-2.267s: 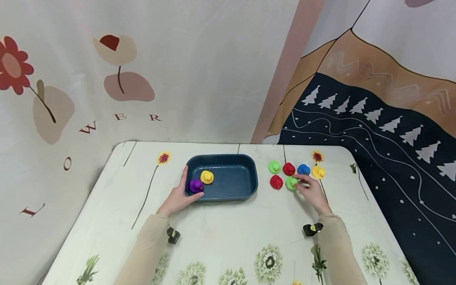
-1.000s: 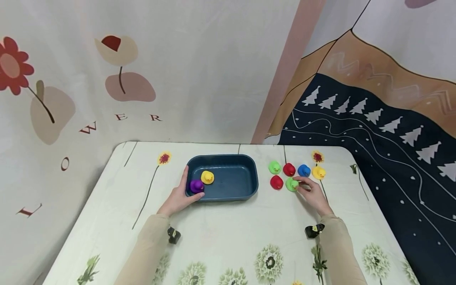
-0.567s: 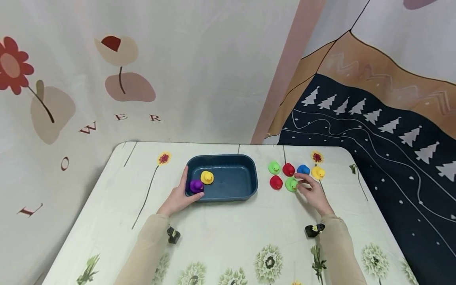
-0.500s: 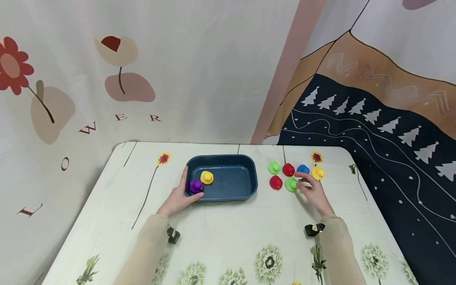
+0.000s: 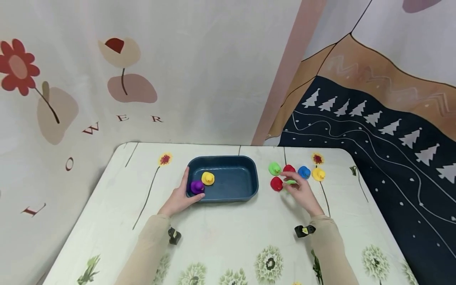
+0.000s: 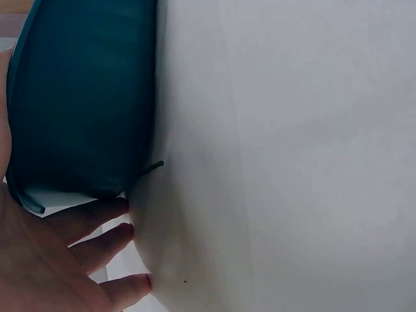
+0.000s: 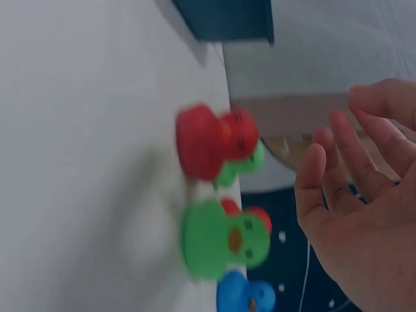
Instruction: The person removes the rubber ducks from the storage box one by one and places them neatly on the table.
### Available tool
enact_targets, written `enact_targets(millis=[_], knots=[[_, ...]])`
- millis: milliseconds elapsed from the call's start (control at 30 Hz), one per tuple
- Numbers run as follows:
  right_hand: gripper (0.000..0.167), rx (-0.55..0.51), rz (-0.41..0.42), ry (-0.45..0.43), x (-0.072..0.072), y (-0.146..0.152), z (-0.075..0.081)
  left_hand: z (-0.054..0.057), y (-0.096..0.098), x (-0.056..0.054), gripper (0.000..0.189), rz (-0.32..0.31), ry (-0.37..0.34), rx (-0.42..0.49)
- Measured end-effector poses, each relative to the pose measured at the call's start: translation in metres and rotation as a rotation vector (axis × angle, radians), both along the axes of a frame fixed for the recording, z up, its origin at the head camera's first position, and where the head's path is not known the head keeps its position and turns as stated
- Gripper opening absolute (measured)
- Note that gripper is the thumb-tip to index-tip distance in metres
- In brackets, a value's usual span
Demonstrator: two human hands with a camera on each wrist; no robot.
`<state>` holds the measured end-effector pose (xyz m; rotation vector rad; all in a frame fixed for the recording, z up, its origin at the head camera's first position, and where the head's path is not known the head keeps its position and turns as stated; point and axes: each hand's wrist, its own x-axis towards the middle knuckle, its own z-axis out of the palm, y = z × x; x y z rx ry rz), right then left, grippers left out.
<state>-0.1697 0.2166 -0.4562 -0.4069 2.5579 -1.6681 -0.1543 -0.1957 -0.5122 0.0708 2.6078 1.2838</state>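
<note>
My left hand [image 5: 179, 200] holds the near left corner of a dark blue tray [image 5: 228, 157], thumb along the front rim and fingers along the left side. In the left wrist view several fingertips [image 6: 110, 244] extend past the tray's end. A yellow rubber duck [image 5: 208, 178] and a purple one [image 5: 197, 187] sit inside the tray. My right hand [image 5: 301, 192] hovers by a red rubber duck [image 5: 276, 183], fingers loosely bent and parted, holding nothing. It partly covers a green duck [image 5: 290, 182] and overlaps another red duck [image 5: 289, 168]. The right wrist view shows a gap between hand [image 7: 364, 195] and ducks.
Behind the nearer pair stands a row with a green duck [image 5: 274, 168], a blue duck [image 5: 304, 172] and a yellow duck [image 5: 318, 174]. A flower-printed white cloth [image 5: 228, 233] covers the table. Printed curtains hang behind and to the right.
My right hand has let go of the nearer green duck and moved left, toward the nearer red duck. The ducks stay in place. My left hand still holds the tray corner.
</note>
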Motion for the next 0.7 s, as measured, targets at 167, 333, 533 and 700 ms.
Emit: enact_targets(millis=[167, 333, 533, 700], knots=[[0.030, -0.007, 0.036, 0.000, 0.003, -0.019, -0.002, -0.002, 0.000, 0.000, 0.112, -0.001, 0.003, 0.001], [0.028, -0.039, 0.106, 0.035, 0.006, -0.037, -0.006, -0.003, -0.001, -0.001, 0.113, -0.004, 0.019, 0.005], [0.027, -0.110, 0.207, 0.041, 0.010, -0.060, -0.007, -0.004, -0.001, -0.002, 0.114, -0.001, 0.011, -0.002], [0.023, -0.132, 0.269, 0.064, 0.012, -0.080, -0.006, -0.005, -0.001, -0.002, 0.113, 0.003, 0.008, 0.009]])
